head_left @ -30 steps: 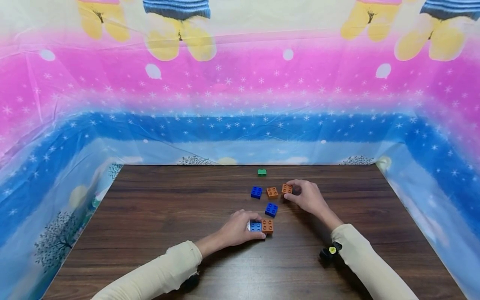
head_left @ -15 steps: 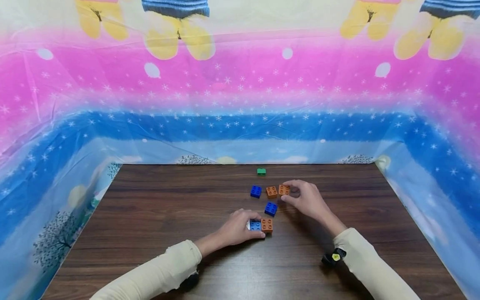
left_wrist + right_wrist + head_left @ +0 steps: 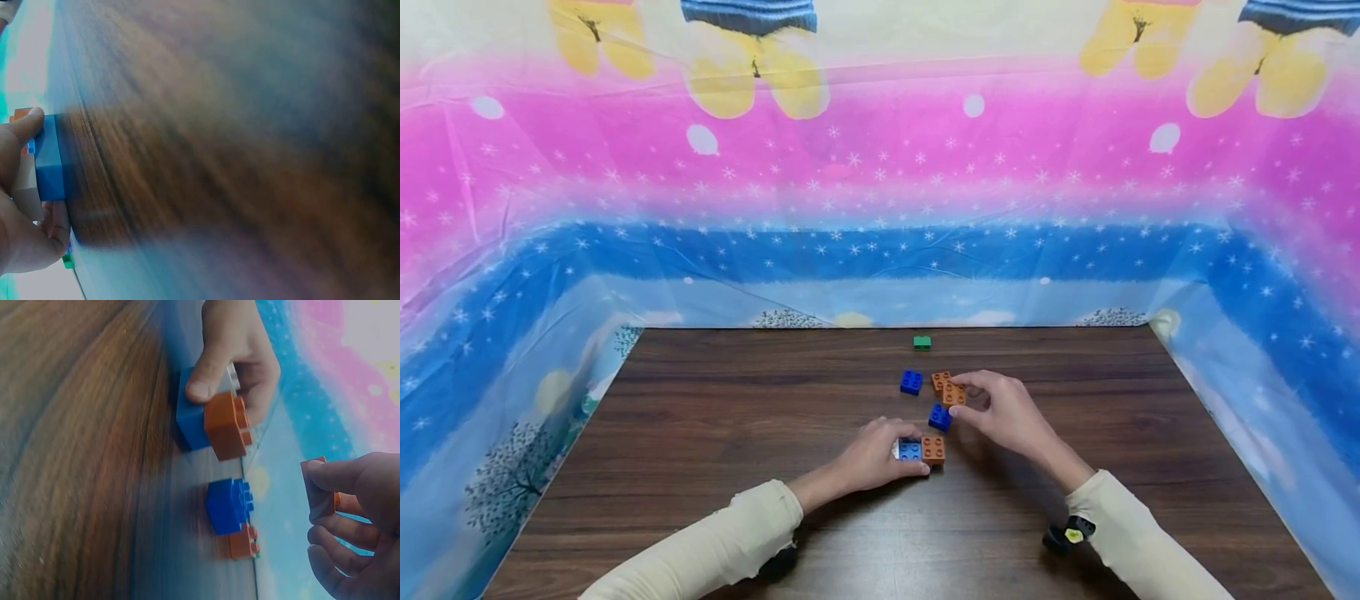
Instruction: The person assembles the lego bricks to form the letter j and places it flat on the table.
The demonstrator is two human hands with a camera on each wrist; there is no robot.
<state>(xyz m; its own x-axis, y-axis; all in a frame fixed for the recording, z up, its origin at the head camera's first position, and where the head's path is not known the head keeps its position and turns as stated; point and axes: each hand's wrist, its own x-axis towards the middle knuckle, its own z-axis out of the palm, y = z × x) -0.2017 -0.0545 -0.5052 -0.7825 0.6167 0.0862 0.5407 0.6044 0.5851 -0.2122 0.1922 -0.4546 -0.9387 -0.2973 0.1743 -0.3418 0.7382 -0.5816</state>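
Note:
My left hand (image 3: pixel 871 457) grips a small build of toy building bricks on the near middle of the table. Its base is a lighter blue brick (image 3: pixel 51 162), with a white brick (image 3: pixel 26 187) and an orange brick (image 3: pixel 225 428) on top. Thumb and fingers sit on opposite sides of it. Between thumb and fingertips, my right hand (image 3: pixel 1009 412) pinches another orange brick (image 3: pixel 953 394), held above the table. In the head view that brick overlaps a third orange brick (image 3: pixel 939 380) and sits just behind a dark blue brick (image 3: pixel 938 417).
A second dark blue brick (image 3: pixel 912 382) lies left of the loose orange one. Farther back, a green brick (image 3: pixel 922 342) rests near the rear edge of the wooden table (image 3: pixel 737 383). A printed cloth (image 3: pixel 865 250) rises along the back and sides.
My right hand has lifted the orange brick off the table and brought it left and nearer, toward the build. My left hand has kept its grip in place.

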